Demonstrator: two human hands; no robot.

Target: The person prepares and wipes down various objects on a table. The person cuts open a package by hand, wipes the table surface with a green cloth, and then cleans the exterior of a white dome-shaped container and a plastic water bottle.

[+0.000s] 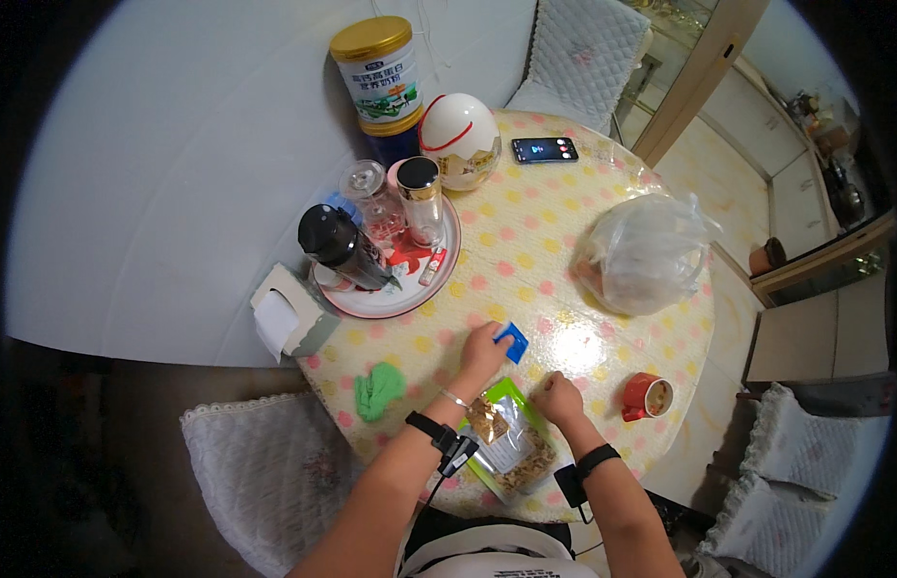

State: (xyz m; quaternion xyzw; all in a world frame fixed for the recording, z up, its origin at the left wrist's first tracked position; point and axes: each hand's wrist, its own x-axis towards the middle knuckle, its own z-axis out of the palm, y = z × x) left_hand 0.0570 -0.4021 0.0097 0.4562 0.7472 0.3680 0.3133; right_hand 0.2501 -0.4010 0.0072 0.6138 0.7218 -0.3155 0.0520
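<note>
My left hand (483,351) grips a small blue packet (516,342) between thumb and fingers, just above the table. Below it lies a clear-fronted pouch (512,449) with a bright green top edge, filled with dried brown pieces and bearing printed writing. My right hand (560,399) is curled beside the pouch's upper right edge; whether its fingers pinch anything is hidden. Dark straps with small devices sit on both wrists. A crumpled green cloth (378,391) rests left of my left forearm. To the right of my right hand stands a red mug (646,397) holding brownish liquid with bits in it.
A round tray (391,309) at the left holds a black bottle (347,249), a glass jar (424,217) and other glassware. A tissue box (313,321), a milk powder tin (380,79), an egg-shaped container (459,137), a phone (544,149) and a filled plastic bag (640,253) surround the middle.
</note>
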